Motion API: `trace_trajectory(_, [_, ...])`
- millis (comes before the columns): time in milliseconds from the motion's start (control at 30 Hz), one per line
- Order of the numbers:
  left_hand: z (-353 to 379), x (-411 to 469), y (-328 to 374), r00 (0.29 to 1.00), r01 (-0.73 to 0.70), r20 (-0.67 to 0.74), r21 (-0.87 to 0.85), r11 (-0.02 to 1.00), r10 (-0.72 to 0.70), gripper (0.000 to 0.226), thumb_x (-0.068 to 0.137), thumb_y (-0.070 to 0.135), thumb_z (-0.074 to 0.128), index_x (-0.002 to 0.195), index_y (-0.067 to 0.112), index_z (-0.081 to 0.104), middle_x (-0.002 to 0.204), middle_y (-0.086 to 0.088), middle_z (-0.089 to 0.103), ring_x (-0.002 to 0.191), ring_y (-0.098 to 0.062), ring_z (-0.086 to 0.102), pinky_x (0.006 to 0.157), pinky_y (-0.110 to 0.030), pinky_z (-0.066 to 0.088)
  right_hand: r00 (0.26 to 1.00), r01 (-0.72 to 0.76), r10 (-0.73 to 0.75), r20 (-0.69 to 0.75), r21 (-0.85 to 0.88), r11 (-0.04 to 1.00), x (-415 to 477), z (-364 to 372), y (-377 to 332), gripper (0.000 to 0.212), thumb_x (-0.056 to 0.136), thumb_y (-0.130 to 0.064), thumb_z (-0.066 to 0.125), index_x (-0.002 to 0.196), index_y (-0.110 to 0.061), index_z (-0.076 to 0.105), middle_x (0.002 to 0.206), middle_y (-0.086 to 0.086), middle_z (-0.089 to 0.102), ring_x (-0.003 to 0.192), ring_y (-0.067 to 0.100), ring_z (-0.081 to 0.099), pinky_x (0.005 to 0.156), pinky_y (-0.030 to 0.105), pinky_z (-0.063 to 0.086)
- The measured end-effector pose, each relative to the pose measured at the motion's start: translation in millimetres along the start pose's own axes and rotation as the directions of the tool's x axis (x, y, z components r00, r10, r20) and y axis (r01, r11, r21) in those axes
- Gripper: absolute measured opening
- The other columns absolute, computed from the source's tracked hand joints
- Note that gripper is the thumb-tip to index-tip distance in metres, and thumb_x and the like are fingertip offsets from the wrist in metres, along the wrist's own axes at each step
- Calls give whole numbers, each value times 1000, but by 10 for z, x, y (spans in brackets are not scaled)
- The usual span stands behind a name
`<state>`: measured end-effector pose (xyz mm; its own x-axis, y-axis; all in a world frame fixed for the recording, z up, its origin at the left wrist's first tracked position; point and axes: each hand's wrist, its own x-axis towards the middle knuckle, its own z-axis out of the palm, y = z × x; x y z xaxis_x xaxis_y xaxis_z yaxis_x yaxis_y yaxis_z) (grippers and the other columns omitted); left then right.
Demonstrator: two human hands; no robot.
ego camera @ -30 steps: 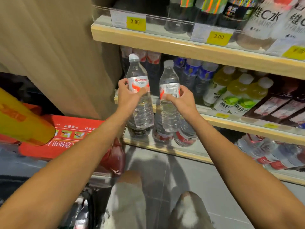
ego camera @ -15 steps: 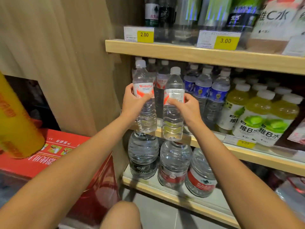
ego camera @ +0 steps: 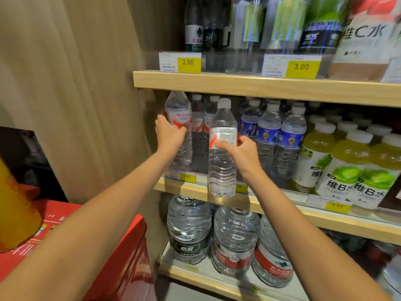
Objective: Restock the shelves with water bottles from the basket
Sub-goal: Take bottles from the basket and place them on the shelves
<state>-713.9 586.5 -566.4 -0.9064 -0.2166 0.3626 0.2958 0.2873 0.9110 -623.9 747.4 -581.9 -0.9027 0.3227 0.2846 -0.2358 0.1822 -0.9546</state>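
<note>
Head view catches the shelving step with two water bottles, one per hand: fingers of the left hand (ego camera: pixel 171 135) curl round the left bottle (ego camera: pixel 178 105) already inside the middle shelf (ego camera: pixel 282 211), while fingers of the right hand (ego camera: pixel 240 153) wrap the right bottle (ego camera: pixel 222 170) out front, which probably needs lifting over the lip and sliding in alongside.

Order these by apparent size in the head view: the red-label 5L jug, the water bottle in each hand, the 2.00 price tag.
1. Red-label 5L jug
2. Right-hand water bottle and left-hand water bottle: same kind, right nearer, unranked
3. 2.00 price tag
</note>
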Motion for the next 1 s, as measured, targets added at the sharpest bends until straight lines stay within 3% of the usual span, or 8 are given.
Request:
trace_trajectory(167, [94, 152, -282, 996, 92, -20, 53, 994, -91, 30, 80, 3, 67, 102, 4, 47, 102, -14, 55, 102, -28, 58, 76, -29, 47, 1000, 18, -18, 6, 0, 1000, 99, 122, 42, 33, 74, -21, 78, 103, -16, 64, 90, -5, 69, 84, 9, 67, 75, 23, 53])
trace_trajectory(300, [115, 163, -493, 992, 124, 13, 4, 992, -124, 32, 82, 1, 66, 108, 9, 49, 104, -13, 58, 105, -28, 58, 81, -29, 47, 1000, 4, -5, 15, 11, 1000, 123, 185, 111, 38, 74, -20, 77, 109, -14, 63, 92, -4, 69, 84, 9, 66, 68, 19, 50])
trace_trajectory(400, [88, 239, -590, 997, 74, 36, -71, 995, -71, 62, 82, 0, 67, 136, 13, 39, 123, -9, 56, 114, -22, 53, 95, -31, 46, 1000, -2, 2, 30, -2, 1000, 134, 222, 160, 39, 74, -22, 78, 109, -17, 61, 93, -7, 68, 88, 10, 66, 73, 21, 51])
trace_trajectory(533, [74, 312, -685, 994, 33, 109, -186, 982, -13, 77, 78, 1, 72, 140, 14, 27, 126, 1, 47, 113, -12, 47, 95, -27, 43, 999, -17, 17, 28, -2, 1000, 156, 276, 204, 40, 76, -22, 76, 111, -18, 57, 90, -11, 64, 85, 3, 62, 68, 16, 48])
trace_trajectory(600, [76, 344, -767, 989, 69, 138, -119, 990, -53, 63, 83, 2, 67, 136, 12, 34, 122, 0, 49, 112, -15, 51, 92, -29, 45, 999, -26, 26, 22, 11, 1000, 167, 294, 219, 41, 76, -22, 76, 112, -17, 58, 90, -10, 63, 84, 3, 62, 67, 16, 47])
trace_trajectory(700, [79, 325, -778, 983, 121, 117, 154, 981, -140, 25, 87, 2, 54, 110, -5, 51, 125, -20, 48, 121, -38, 46, 98, -43, 43, 1000, -28, 28, 9, 4, 1000, 182, 330, 236, 41, 74, -22, 77, 111, -18, 58, 94, -7, 65, 86, 5, 63, 69, 18, 48])
trace_trajectory(833, [134, 190, -686, 998, 52, 19, 407, 912, -65, 75, 86, 26, 63, 142, 0, 22, 152, -14, 13, 135, -31, 16, 111, -38, 25, 999, -32, 32, 9, 0, 1000, 189, 341, 241, 48, 73, -23, 78, 116, -14, 60, 102, 0, 68, 91, 12, 65, 79, 27, 52])
trace_trajectory(1000, [139, 248, -756, 999, 6, 39, 551, 835, -33, 41, 82, 1, 54, 119, -15, 49, 126, -29, 47, 122, -39, 41, 96, -43, 45, 999, -25, 25, 26, 13, 1000, 172, 317, 235, 44, 74, -21, 77, 114, -17, 59, 95, -7, 66, 89, 7, 64, 76, 22, 51])
